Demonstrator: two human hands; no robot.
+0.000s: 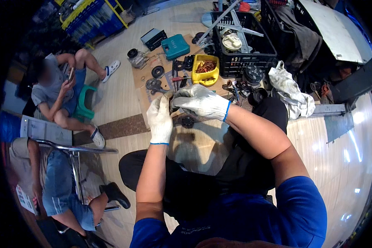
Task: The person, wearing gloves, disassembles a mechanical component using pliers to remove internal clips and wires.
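Observation:
White knit gloves with blue cuffs cover both of my hands. My left hand (160, 120) is closed, its fingertips pinched at a small dark part (173, 108). From the other side my right hand (200, 101) closes on the same part, which is mostly hidden by the gloves. Both hands are raised over the near edge of a cardboard sheet (142, 95). Just below them lies a round black part (187, 121). Beyond my hands are a grey metal part (154, 85), a black ring (157, 72) and a red-handled screwdriver (180, 78).
A yellow tray (199, 79) holds copper-coloured pieces, beside a teal case (175, 46). A black crate (246, 62) stands behind at the right, near a white cloth (291, 93). Two people sit at the left, one on a green stool (85, 101), one on a metal-framed chair (76, 151).

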